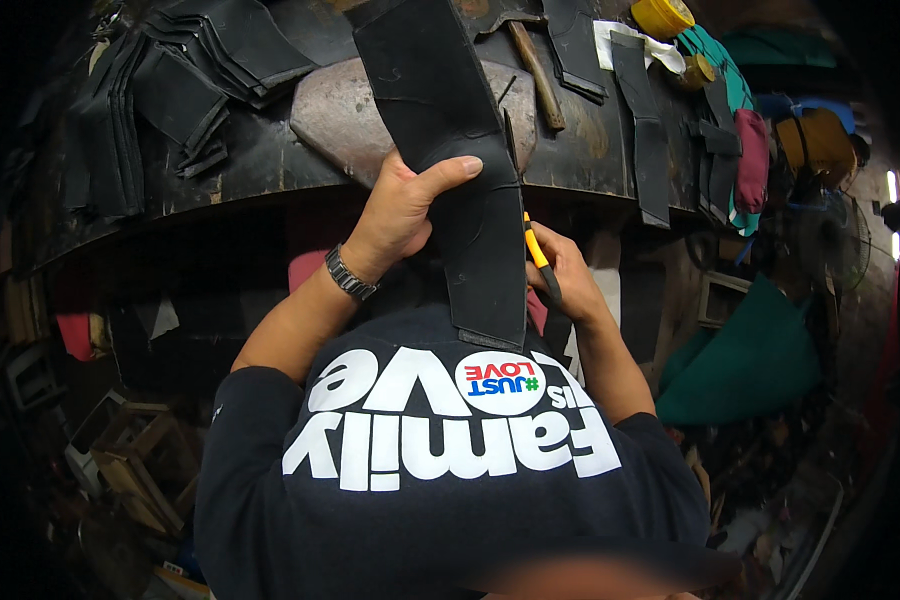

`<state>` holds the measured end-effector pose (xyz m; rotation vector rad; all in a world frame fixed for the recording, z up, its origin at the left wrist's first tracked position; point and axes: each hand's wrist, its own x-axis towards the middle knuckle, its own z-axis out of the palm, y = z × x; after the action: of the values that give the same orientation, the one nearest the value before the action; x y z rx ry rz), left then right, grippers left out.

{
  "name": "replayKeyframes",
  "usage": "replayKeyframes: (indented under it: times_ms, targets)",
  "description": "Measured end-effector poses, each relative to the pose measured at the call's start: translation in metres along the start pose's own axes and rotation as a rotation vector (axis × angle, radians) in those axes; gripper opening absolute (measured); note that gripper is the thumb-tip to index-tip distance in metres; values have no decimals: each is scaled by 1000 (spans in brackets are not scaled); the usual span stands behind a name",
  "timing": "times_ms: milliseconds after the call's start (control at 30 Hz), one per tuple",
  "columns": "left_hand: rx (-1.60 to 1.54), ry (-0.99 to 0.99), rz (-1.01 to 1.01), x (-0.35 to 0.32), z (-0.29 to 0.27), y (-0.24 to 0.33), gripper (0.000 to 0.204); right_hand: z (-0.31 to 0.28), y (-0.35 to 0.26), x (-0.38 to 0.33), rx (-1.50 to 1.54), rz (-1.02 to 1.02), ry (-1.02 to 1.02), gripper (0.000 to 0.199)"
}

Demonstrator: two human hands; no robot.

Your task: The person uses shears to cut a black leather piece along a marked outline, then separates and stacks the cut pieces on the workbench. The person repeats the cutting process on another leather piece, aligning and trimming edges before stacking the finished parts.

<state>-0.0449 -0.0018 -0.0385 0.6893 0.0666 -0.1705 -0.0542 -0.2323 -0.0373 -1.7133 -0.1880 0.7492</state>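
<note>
My left hand (406, 205) grips a long black leather piece (450, 130) by its left edge, thumb laid across its face. The piece stands tilted up from my chest toward the workbench. My right hand (566, 272) is behind the piece's right edge, closed on a tool with a yellow and black handle (538, 252); the tool's working end is hidden by the leather. A metal watch (350, 273) is on my left wrist.
The dark workbench (260, 160) carries stacks of black leather pieces (170, 90), a smooth flat stone (335, 115), a wooden-handled hammer (538, 75), black strips (645, 130) and a yellow tin (662, 16). Green cloth (745, 365) lies at right, wooden crates (135, 465) below left.
</note>
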Motion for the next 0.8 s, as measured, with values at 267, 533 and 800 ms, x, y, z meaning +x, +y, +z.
replayKeyframes:
  times_ms: [267, 533, 800]
  targets:
    - [20, -8, -39, -3, 6, -3, 34, -2, -6, 9, 8, -60, 49, 26]
    - [28, -14, -44, -4, 7, 2, 34, 1, -10, 19, -27, -96, 95, 21]
    - [100, -25, 20, -3, 5, -2, 27, 5, 4, 23, 19, -167, 128, 15]
